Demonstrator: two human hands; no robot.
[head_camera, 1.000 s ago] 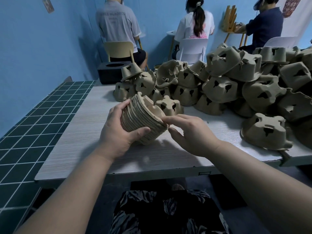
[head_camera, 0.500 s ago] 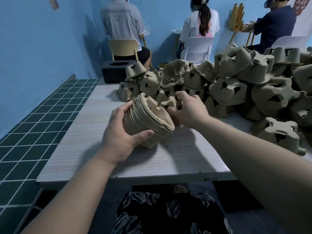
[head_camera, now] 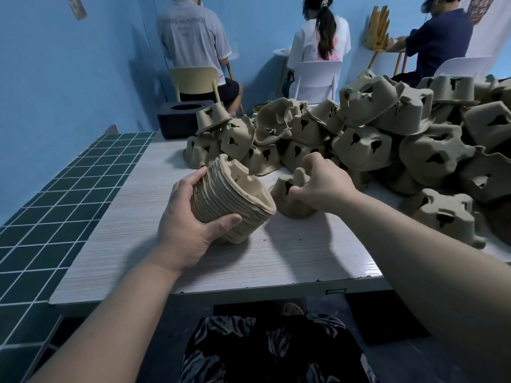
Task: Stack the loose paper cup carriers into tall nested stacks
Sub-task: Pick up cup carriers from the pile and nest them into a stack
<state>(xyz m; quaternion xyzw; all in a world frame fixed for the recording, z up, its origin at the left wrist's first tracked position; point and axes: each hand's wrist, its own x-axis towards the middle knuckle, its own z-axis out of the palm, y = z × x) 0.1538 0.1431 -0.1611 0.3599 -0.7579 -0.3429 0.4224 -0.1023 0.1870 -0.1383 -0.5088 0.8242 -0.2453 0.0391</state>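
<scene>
A nested stack of tan pulp cup carriers point(head_camera: 232, 200) lies tilted on its side, its open end facing right. My left hand point(head_camera: 190, 219) grips it round the ribbed side, just above the white wood-grain table point(head_camera: 138, 244). To its right, my right hand point(head_camera: 320, 183) grips one loose carrier point(head_camera: 287, 197) that sits upside down on the table. A big heap of loose carriers point(head_camera: 387, 139) fills the table's back and right side.
Green tiled surface point(head_camera: 55, 205) borders the table on the left. A black box point(head_camera: 182, 117) stands at the table's far end. Three seated people work with their backs turned beyond it. One loose carrier point(head_camera: 448, 214) lies near the right front edge.
My right hand left the stack's rim, reached to the heap and took hold of a loose carrier, drawing it nearer. My left hand kept its hold on the stack.
</scene>
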